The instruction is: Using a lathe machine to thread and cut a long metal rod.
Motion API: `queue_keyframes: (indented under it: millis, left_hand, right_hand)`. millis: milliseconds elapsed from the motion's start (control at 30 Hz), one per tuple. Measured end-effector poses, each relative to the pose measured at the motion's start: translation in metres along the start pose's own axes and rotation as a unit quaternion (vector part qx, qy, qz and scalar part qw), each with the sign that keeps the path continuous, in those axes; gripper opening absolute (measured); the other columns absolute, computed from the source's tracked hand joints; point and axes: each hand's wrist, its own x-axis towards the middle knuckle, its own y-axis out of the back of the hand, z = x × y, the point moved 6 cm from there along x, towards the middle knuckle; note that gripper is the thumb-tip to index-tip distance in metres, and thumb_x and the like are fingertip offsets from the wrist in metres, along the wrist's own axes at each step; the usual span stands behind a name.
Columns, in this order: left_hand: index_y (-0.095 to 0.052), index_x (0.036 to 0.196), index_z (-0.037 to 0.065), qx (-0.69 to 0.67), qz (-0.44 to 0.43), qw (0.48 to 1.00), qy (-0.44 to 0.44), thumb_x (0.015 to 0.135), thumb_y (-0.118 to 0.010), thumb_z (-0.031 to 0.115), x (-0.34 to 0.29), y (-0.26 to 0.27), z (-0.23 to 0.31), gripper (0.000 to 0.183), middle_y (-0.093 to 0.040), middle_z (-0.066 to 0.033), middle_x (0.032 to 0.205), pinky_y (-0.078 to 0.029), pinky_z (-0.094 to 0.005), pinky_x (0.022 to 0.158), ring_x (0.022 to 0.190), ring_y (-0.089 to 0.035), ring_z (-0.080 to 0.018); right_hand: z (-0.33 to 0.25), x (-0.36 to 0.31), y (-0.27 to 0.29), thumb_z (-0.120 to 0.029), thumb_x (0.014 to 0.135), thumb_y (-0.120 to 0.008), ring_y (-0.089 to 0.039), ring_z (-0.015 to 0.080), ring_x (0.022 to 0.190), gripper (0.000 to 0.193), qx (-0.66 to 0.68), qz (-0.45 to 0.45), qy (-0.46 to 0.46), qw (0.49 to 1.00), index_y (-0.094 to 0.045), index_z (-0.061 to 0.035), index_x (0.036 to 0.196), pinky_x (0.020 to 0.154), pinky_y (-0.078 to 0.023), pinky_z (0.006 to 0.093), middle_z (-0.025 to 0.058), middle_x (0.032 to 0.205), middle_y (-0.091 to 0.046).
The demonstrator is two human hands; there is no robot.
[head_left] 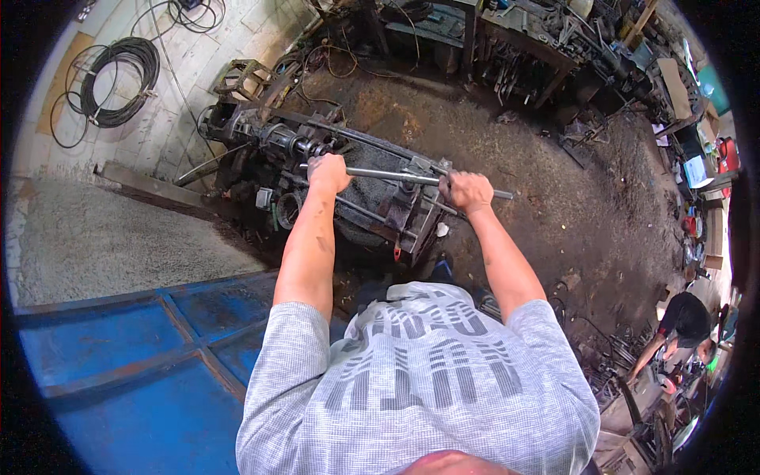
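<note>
1. Head view: the largest thing below the grip is a blue metal panel with raised ribs, lying on the floor to the left of the person's arms.
2. Directly under both fists stands a dark, greasy machine on the dirt floor, its frame running from the left fist past the right one.
3. Far up and left of the grip, a coil of black cable lies on pale paving.
4. Across the machine's top lies a long steel rod, passing through both fists and jutting out beyond the right one.
5. Left hand is clenched around the rod's left end.
6. Right hand is clenched around the rod near its right end.
</note>
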Motion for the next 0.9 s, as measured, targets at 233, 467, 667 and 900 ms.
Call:
queue_keyframes:
  millis: [233,467,667,900]
  left_hand:
    - [-0.071,0.092,0.006,0.012,-0.030,0.999,0.001,0.077,-0.064,0.027,0.001,0.003,0.006,0.026,-0.069,-0.0149,0.095,-0.047,-0.0381,0.084,0.092,-0.066,-0.0293]
    - [-0.071,0.090,0.006,0.009,-0.036,0.999,-0.001,0.077,-0.064,0.023,-0.001,0.003,0.008,0.023,-0.069,-0.0154,0.096,-0.047,-0.0383,0.084,0.093,-0.066,-0.0299]
    - [-0.071,0.090,0.005,-0.005,-0.030,1.000,-0.005,0.076,-0.064,0.022,-0.003,0.002,0.012,0.023,-0.068,-0.0156,0.095,-0.047,-0.0397,0.085,0.093,-0.066,-0.0305]
    - [-0.071,0.092,0.006,-0.070,-0.028,0.995,0.062,0.076,-0.059,0.016,-0.033,-0.013,0.004,0.022,-0.067,-0.0183,0.097,-0.048,-0.0414,0.086,0.094,-0.065,-0.0336]
  right_hand:
    - [0.003,0.001,0.000,-0.041,0.083,-0.050,-0.065,0.0283,0.065,0.041,-0.002,-0.006,-0.024,1.000,-0.063,-0.0095,0.061,0.057,-0.051,0.0391,0.0113,0.067,-0.066]
    - [0.007,0.000,-0.004,-0.041,0.082,-0.052,-0.064,0.0279,0.061,0.038,-0.002,0.029,-0.012,1.000,-0.062,-0.0110,0.061,0.056,-0.050,0.0393,0.0105,0.064,-0.064]
    - [0.009,0.000,-0.007,-0.041,0.083,-0.051,-0.065,0.0297,0.067,0.037,0.005,-0.016,-0.035,0.999,-0.060,-0.0109,0.063,0.061,-0.051,0.0417,0.0124,0.069,-0.065]
    - [0.013,0.029,-0.010,-0.042,0.078,-0.054,-0.064,0.0293,0.062,0.036,0.005,0.024,0.049,0.999,-0.061,-0.0115,0.061,0.057,-0.050,0.0416,0.0101,0.067,-0.066]
